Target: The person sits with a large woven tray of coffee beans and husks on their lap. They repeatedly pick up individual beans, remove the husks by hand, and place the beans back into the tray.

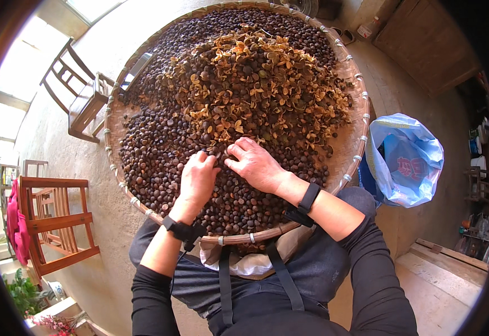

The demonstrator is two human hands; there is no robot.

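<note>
A wide round woven bamboo tray (339, 168) rests across my knees, its rim bound with pale ties. Round dark brown seeds (152, 147) cover much of it. On the far half is a heap of dry, split yellow-brown husks (269, 84) mixed with seeds. At the near edge of that heap, my left hand (198, 180) touches the seeds with its fingers bent. Just to its right is my right hand (257, 166), thumb and fingers curled down towards the same spot. Whatever lies between the fingertips is too small to make out.
A flat silver-edged object (138, 69) leans inside the tray's left rim. An open blue plastic bag (408, 164) stands at the right. Wooden chairs (80, 98) and a slatted wooden frame (59, 222) stand left. Between my legs is a pale cloth sack (248, 264).
</note>
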